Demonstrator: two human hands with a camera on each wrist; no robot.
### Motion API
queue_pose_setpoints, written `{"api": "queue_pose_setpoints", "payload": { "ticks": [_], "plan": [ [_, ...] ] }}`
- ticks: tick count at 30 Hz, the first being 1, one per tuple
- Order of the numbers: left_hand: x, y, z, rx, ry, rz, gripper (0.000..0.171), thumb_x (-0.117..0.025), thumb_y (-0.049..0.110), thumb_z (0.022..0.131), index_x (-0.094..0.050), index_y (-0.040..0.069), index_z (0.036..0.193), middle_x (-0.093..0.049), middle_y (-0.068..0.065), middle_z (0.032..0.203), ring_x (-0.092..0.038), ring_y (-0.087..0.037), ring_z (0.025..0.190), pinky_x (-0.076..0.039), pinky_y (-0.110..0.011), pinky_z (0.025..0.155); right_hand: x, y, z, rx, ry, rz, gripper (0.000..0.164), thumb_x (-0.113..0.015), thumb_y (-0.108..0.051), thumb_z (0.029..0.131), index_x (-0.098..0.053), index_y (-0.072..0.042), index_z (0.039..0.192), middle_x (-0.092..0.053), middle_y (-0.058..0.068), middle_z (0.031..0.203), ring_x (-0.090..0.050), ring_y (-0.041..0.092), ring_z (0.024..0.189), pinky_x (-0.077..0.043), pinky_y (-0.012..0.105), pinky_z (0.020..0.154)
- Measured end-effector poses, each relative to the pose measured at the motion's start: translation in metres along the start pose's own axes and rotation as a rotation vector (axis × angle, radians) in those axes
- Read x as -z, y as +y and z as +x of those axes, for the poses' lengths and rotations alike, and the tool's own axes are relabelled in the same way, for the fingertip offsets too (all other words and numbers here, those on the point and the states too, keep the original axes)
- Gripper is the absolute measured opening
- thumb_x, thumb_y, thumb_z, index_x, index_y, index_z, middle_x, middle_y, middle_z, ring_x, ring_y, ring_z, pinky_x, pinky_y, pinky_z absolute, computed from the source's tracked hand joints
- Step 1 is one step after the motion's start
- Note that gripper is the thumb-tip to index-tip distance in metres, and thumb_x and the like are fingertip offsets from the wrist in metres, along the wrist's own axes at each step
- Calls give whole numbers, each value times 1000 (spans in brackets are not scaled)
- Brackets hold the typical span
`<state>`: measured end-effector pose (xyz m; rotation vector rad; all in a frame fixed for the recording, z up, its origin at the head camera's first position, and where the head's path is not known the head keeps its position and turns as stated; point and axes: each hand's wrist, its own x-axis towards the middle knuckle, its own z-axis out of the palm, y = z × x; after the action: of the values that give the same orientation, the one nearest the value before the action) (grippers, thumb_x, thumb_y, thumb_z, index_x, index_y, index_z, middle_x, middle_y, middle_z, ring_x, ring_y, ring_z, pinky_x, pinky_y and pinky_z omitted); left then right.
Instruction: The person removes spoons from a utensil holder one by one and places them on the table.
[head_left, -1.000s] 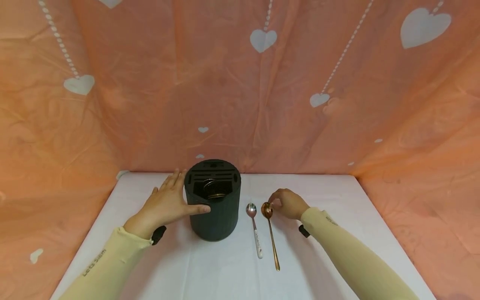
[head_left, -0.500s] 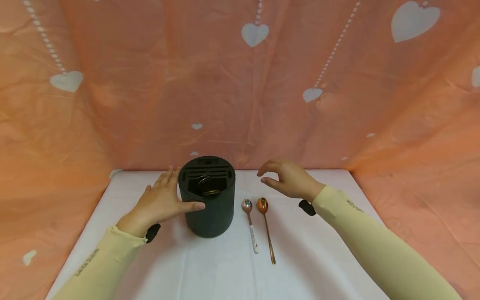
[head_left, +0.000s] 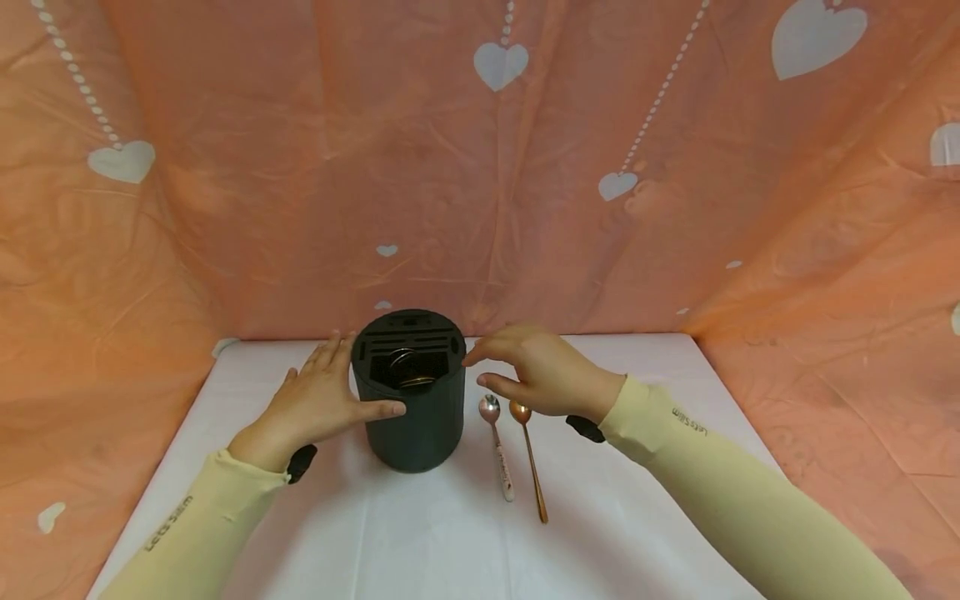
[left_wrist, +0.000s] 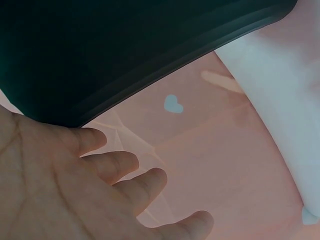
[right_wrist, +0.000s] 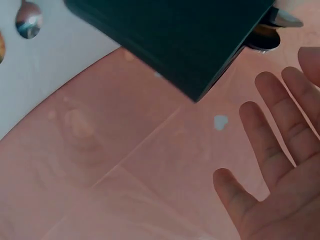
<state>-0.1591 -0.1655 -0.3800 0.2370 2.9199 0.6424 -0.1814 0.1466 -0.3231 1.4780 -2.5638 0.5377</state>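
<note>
A dark green, round utensil holder [head_left: 415, 433] with a slotted top stands upright on the white table. Spoon bowls [right_wrist: 265, 37] poke out of its wide opening. My left hand [head_left: 318, 404] rests on the holder's left side, fingers straight and thumb across its front. With fingers spread and relaxed and nothing held, my right hand [head_left: 543, 371] hovers to the right, its index fingertip right at the holder's rim. Beneath it, the gold spoon [head_left: 533, 471] lies on the table, its bowl partly covered by the hand. Left of that lies a silver spoon [head_left: 501, 458] with a white patterned handle.
An orange curtain [head_left: 420, 167] printed with white hearts closes off the back and both sides. The white tabletop [head_left: 420, 542] ends at its foot. Both spoons lie side by side, handles toward me.
My right hand has lifted away from beside the gold spoon's bowl, then moved left to the holder's rim. The left hand stays on the holder. The head view has shifted slightly.
</note>
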Motion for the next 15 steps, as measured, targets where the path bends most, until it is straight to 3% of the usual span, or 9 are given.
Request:
{"api": "queue_pose_setpoints", "payload": {
  "ticks": [7, 15],
  "plan": [
    [0, 0, 0, 4, -2, 8, 142, -60, 90, 65, -6, -2, 158, -6, -29, 162, -10, -49, 146, -10, -76, 106, -7, -10, 9, 102, 14, -19, 21, -69, -16, 95, -72, -13, 115, -68, -4, 117, -58, 15, 120, -29, 38, 115],
    [0, 1, 0, 5, -13, 7, 139, -63, 86, 69, -6, -3, 158, -5, -29, 162, -9, -49, 146, -10, -76, 106, -16, -26, 17, 207, 4, -95, 25, -69, -19, 95, -73, -15, 119, -63, 1, 131, -49, 20, 133, -21, 48, 117]
  ]
}}
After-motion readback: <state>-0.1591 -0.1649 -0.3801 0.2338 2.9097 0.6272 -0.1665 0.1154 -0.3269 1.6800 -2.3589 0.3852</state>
